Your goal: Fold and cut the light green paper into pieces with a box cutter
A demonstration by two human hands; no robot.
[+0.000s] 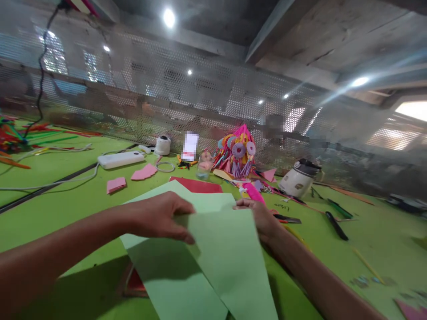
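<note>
Overlapping sheets: pale green sheets (170, 271) lie fanned across the near middle of the counter (80, 200), the top sheet (233, 258) angled toward the near right.
Left hand: the left hand (160, 215) pinches the top sheet's far left corner between thumb and fingers.
Right hand: the right hand (262, 218) has its fingers curled at the sheets' far right edge; how firmly they grip, and on which layers, I cannot tell.
Red pieces: a red sheet (200, 185) shows beyond the green ones; a red item (135, 282) is partly covered at near left.
Far side: pink slips (144, 172) and a white device (120, 160) at left, a tasselled decoration (238, 151) at middle, a white kettle (295, 182) at right.
Paper risk: uneven pulling could crease the pinched corner, or friction could drag lower layers askew.
Right-side risk: a wide sweep of the right arm could knock the nearby blade (292, 219) or black-handled tool (336, 226).
</note>
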